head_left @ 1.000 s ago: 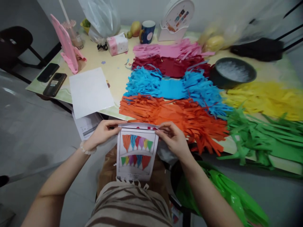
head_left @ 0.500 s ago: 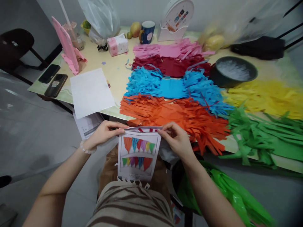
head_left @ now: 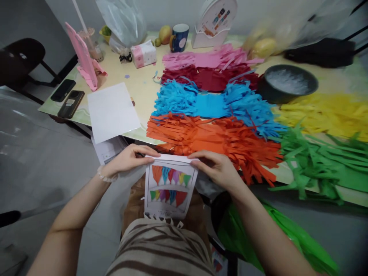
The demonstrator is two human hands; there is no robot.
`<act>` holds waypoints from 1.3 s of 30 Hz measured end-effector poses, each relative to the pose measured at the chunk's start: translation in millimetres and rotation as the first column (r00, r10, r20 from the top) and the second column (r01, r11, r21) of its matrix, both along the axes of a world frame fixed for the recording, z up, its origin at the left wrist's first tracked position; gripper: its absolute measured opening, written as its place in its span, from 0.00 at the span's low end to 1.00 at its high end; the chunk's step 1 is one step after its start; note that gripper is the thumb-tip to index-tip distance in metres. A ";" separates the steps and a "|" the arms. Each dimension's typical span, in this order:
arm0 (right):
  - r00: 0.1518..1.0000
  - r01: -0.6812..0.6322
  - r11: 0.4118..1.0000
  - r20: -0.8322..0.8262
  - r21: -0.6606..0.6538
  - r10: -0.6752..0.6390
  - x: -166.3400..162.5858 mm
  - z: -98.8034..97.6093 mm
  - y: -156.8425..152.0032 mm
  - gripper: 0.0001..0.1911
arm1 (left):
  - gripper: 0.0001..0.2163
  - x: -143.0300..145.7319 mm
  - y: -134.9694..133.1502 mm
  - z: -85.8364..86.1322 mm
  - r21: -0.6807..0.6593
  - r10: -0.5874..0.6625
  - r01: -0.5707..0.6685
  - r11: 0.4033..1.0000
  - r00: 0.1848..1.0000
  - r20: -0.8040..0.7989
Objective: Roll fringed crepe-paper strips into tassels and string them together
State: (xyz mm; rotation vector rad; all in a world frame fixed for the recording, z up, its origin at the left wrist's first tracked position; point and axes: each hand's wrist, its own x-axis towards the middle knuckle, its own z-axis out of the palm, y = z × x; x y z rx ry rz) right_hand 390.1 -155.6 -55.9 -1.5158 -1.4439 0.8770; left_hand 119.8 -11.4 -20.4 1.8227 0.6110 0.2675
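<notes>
Between both hands, in front of my lap, is a printed paper sheet (head_left: 169, 186) with pictures of colourful tassel garlands. A white strip is folded over along its top edge. My left hand (head_left: 133, 158) pinches the top left corner, thumb below and fingers above. At the top right, my right hand (head_left: 217, 166) pinches the same fold. Just beyond my hands, orange fringed paper (head_left: 208, 140) lies along the table edge. Behind it are blue fringed paper (head_left: 211, 105), dark red fringed paper (head_left: 209, 78) and pink fringed paper (head_left: 205, 59).
Green fringed paper (head_left: 350, 163) and yellow fringed paper (head_left: 324, 115) lie to the right, near a dark bowl (head_left: 290, 82). A white sheet (head_left: 113, 111), two phones (head_left: 71, 103) and a pink stand (head_left: 83, 57) are left. A mug (head_left: 179, 37) stands behind. A green bag (head_left: 276, 230) hangs below.
The top edge of the printed sheet, earlier gaping with red marks showing, now lies as a flat white fold. My right hand's fingers reach further left along it. The view has shifted slightly.
</notes>
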 end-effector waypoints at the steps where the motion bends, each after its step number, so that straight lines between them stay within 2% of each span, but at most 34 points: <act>1: 0.999 -0.012 1.000 0.036 -0.011 0.012 -0.4 2.6 0.9 0.12 | 0.11 1.0 0.5 1.8 0.010 -0.009 0.010 1.000 1.000 -0.020; 5: 0.992 -0.091 0.996 0.082 0.004 0.090 2.2 13.2 5.4 0.11 | 0.13 6.3 6.2 10.3 0.002 -0.050 0.050 0.999 0.998 -0.050; 10: 0.992 -0.110 0.994 0.051 -0.023 0.111 8.2 20.2 10.2 0.12 | 0.15 11.6 15.6 18.4 -0.099 -0.110 0.099 0.990 0.988 -0.109; 16: 0.991 -0.116 0.991 0.059 -0.071 0.120 11.4 21.9 10.3 0.13 | 0.15 14.1 13.0 14.4 -0.277 -0.087 0.051 0.959 0.989 -0.119; 19: 0.991 -0.114 0.991 0.063 -0.067 0.119 10.8 23.5 8.6 0.13 | 0.15 14.2 11.2 11.8 -0.308 -0.069 0.030 0.951 0.991 -0.117; 23: 0.993 -0.114 0.984 0.010 -0.140 0.116 9.8 24.7 6.7 0.14 | 0.15 14.2 10.9 12.0 -0.316 -0.095 0.054 0.947 0.989 -0.118; 27: 0.994 -0.105 0.979 0.002 -0.173 0.107 11.8 22.3 7.0 0.16 | 0.17 13.8 10.3 13.5 -0.255 -0.139 0.107 0.961 0.984 -0.113; 32: 0.989 -0.120 0.984 0.066 -0.134 0.129 13.5 21.6 8.1 0.14 | 0.16 12.5 8.4 14.3 -0.075 -0.155 0.148 0.986 0.981 -0.112; 36: 0.991 -0.121 0.973 -0.077 -0.196 0.108 9.5 19.4 3.5 0.15 | 0.16 9.8 5.2 12.9 0.085 -0.160 0.169 0.982 0.982 -0.104; 39: 0.979 -0.138 0.959 -0.182 -0.247 0.094 7.2 16.3 0.4 0.16 | 0.16 8.0 2.8 11.3 0.157 -0.177 0.191 0.969 0.979 -0.098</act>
